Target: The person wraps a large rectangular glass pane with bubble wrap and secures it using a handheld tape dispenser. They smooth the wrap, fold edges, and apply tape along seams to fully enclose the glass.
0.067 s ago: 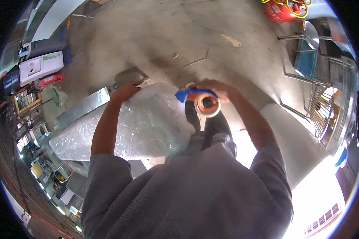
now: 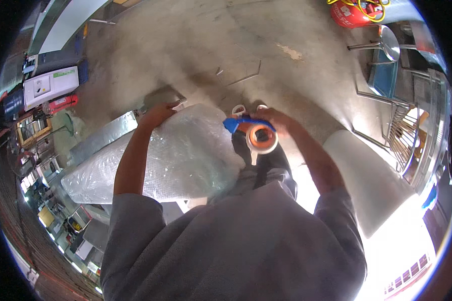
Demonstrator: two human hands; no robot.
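Observation:
A long bundle in clear bubble wrap (image 2: 171, 155) lies across the left side in front of me. At its far edge rests my left hand (image 2: 158, 115), its fingers curled over the wrap. My right hand (image 2: 273, 119) grips a tape dispenser (image 2: 231, 124) with a blue body, held above my legs just right of the bundle. On it sits a tape roll (image 2: 270, 146) with an orange core, and a short strip hangs below. The dispenser's handle is mostly hidden by my fingers.
Beyond the bundle's left side shows a shiny metal panel (image 2: 105, 131). A large white roll (image 2: 371, 183) lies at right, near a metal rack (image 2: 404, 133) and a round stool (image 2: 388, 43). A red gas cylinder (image 2: 347, 14) stands far right. Thin metal pieces (image 2: 245, 78) lie on the floor.
My right hand and the tape dispenser have shifted slightly nearer to me, and more of my white shoes shows beyond them. My left hand stays at the bundle's edge.

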